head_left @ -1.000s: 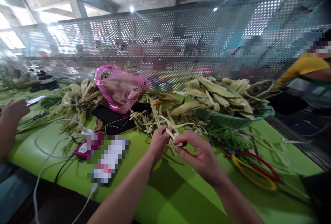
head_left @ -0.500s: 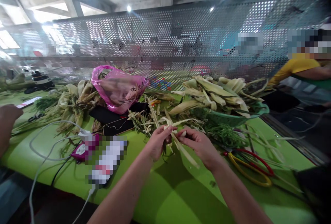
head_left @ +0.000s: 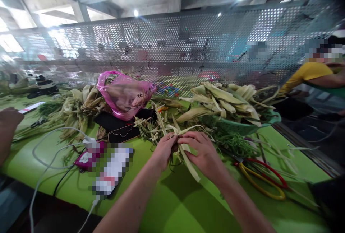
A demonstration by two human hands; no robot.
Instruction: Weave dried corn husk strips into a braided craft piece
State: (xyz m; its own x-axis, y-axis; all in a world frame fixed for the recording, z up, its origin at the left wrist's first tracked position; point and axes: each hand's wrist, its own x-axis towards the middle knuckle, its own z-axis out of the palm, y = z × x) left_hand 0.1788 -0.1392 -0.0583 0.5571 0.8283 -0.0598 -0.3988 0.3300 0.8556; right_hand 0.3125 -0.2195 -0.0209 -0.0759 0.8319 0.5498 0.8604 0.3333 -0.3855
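Note:
Pale corn husk strips (head_left: pixel 189 164) cross at the middle of the bench, with ends fanning upward and one long strip pointing down toward me. My left hand (head_left: pixel 165 148) is closed in a pinch on the crossing of the strips. Against the same husks lies my right hand (head_left: pixel 201 148), its fingers bent around the long strip near the crossing; the fingertips are partly hidden. Loose husk scraps (head_left: pixel 147 127) lie just behind my left hand. To the right of my right hand rest scissors (head_left: pixel 262 181) with one red and one yellow handle.
A green basket (head_left: pixel 242 128) heaped with husks stands at back right, beside green plant strands (head_left: pixel 234 143). A pink plastic bag (head_left: pixel 125 94) and a husk pile (head_left: pixel 81 107) are at back left. A phone (head_left: pixel 114 170), purple power strip (head_left: pixel 90 155) and another person's hand (head_left: pixel 10 120) are left.
My right hand has moved left and in toward the crossing, its fingers now over the husks. The long strip's lower end has swung slightly left and down. My left hand stays pinched.

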